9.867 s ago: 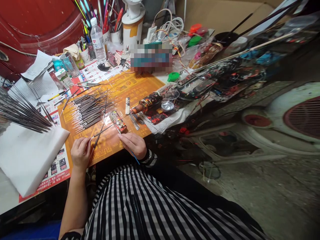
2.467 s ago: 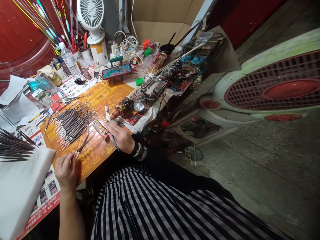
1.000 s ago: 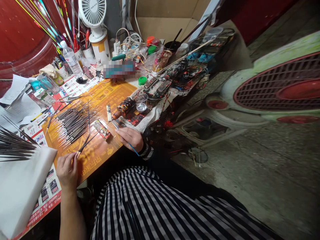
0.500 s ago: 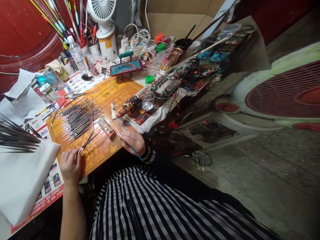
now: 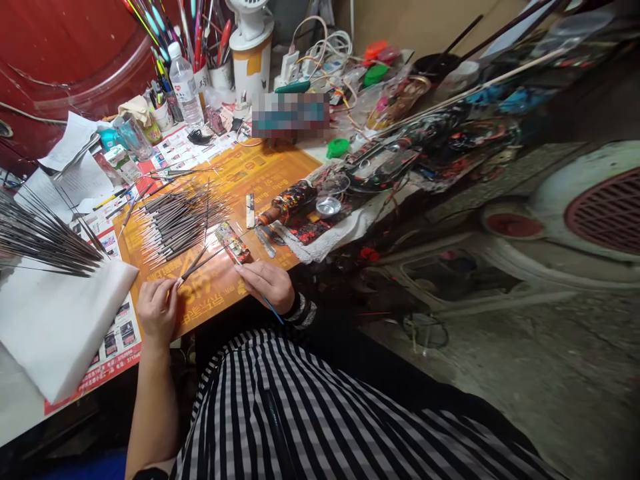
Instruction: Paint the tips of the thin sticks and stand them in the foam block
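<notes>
My left hand (image 5: pixel 158 310) is closed in a pinch on the pale end of a dark, slender fishing float (image 5: pixel 192 269), which slants up over the orange table cover. My right hand (image 5: pixel 270 285) is closed round a thin paintbrush (image 5: pixel 274 311), its blue handle end sticking out below the palm. The brush's tip is too small to make out. Just beyond the right fingers lies a paint-stained block (image 5: pixel 234 243). A pile of similar dark floats (image 5: pixel 175 220) with thin stems covers the cover (image 5: pixel 215 297) behind both hands.
At left, a white foam block (image 5: pixel 70 320) holds many dark floats upright. Paint-crusted jars and cloth (image 5: pixel 320 247) crowd the right side. A water bottle (image 5: pixel 185 87), cables, lids and a pixelated device (image 5: pixel 290 115) stand at the back. Beyond the table edge is a fan-like machine (image 5: pixel 605 193).
The camera view has shifted, so the table items sit further right and the white fan's head is mostly out of frame. The right hand and brush are now nearer the held float.
</notes>
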Tool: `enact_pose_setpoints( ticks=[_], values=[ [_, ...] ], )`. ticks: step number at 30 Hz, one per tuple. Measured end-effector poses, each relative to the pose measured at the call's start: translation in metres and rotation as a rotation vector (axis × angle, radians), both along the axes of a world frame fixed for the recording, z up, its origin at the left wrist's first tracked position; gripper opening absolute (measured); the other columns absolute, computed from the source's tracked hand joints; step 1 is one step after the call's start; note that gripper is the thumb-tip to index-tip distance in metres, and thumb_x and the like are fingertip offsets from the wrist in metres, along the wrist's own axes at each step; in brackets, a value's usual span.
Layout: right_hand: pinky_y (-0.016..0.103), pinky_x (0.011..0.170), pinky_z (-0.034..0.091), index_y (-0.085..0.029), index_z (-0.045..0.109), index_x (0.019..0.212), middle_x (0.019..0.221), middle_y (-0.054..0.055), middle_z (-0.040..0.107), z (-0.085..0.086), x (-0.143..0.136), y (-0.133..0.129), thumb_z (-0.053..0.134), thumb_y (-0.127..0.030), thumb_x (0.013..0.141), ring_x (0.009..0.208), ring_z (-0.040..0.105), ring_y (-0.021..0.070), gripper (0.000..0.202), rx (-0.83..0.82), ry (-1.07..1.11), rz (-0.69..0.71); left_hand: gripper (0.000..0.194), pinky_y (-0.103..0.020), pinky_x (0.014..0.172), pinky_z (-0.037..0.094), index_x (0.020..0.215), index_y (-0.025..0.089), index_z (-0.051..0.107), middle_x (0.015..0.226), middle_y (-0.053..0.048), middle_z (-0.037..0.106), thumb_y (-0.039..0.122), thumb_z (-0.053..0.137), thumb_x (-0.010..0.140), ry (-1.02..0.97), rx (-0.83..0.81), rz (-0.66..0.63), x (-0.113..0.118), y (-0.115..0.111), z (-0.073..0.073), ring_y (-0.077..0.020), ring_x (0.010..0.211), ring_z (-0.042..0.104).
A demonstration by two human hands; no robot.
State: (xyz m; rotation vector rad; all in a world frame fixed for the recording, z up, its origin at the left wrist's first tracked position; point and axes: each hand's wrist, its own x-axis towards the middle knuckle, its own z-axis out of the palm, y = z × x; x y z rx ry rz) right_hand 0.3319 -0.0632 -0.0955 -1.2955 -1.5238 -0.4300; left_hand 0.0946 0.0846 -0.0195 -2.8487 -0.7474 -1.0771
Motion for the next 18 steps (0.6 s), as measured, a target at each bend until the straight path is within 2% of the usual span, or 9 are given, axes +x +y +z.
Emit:
enact_pose_setpoints(
  ticks=[12,18],
  values=[
    [0.035,0.088,0.062,-0.02,0.052,0.142,0.108,0.011,0.073,0.001,0.0001,0.0003,0.053,-0.012,0.097,0.098,0.072,0.02,0.046,-0.033,-0.012,-0.016,0.012,-0.034,0.08,0.047,0.1,0.022,0.071,0.09,-0.006,0.07,0.026,0.061,0.094,0.015,-0.043,0.033,-0.0012,0.0004,-0.0013,-0.0186,0.083,0.062],
    [0.035,0.087,0.062,-0.018,0.049,0.145,0.108,0.012,0.073,0.0041,0.0,0.0012,0.054,-0.01,0.096,0.097,0.071,0.0207,0.051,0.0,-0.028,-0.018,0.012,-0.033,0.081,0.048,0.102,0.022,0.07,0.09,-0.006,0.071,0.023,0.063,0.093,-0.005,-0.024,0.012,-0.0004,-0.0001,-0.0007,-0.0185,0.083,0.062]
  ],
)
